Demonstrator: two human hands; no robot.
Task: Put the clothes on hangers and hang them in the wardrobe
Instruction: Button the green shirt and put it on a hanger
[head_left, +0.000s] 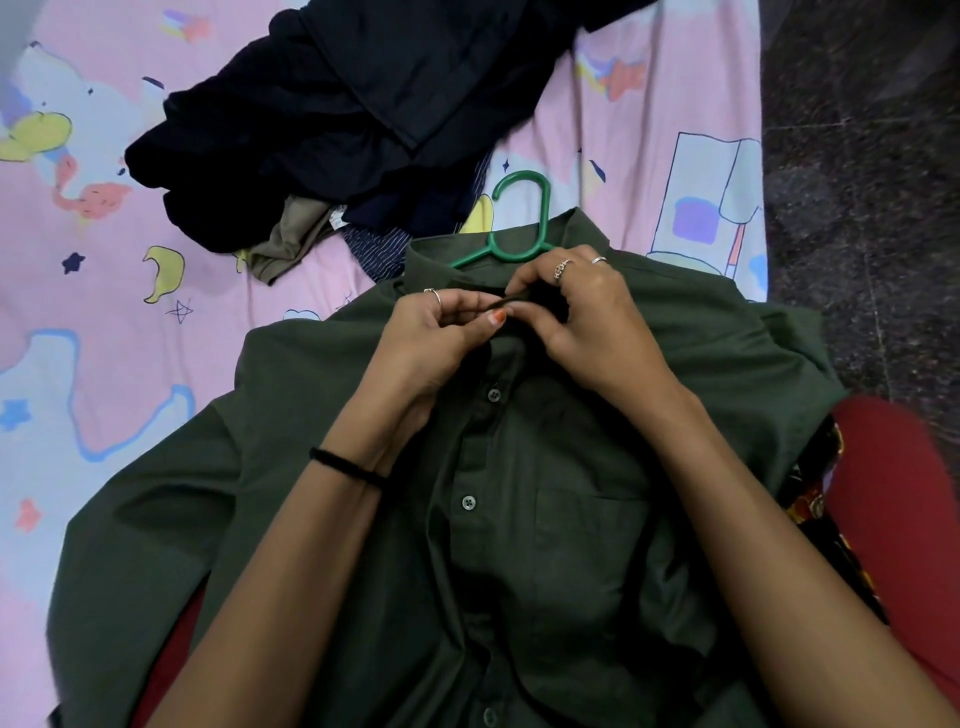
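Observation:
A dark green button-up shirt (566, 519) lies front-up across my lap and the bed. A green plastic hanger (519, 218) is inside it, its hook sticking out past the collar. My left hand (441, 332) pinches the left edge of the collar opening at the top button. My right hand (587, 317) pinches the opposite edge of the collar, fingertips meeting the left hand's. Two buttons lower down the placket are visible.
A heap of dark navy clothes (322, 114) with an olive piece (291, 239) and a striped piece lies on the pink patterned bedsheet (104, 312) beyond the shirt. Dark stone floor (872, 156) runs along the right. Red fabric (893, 467) covers my right leg.

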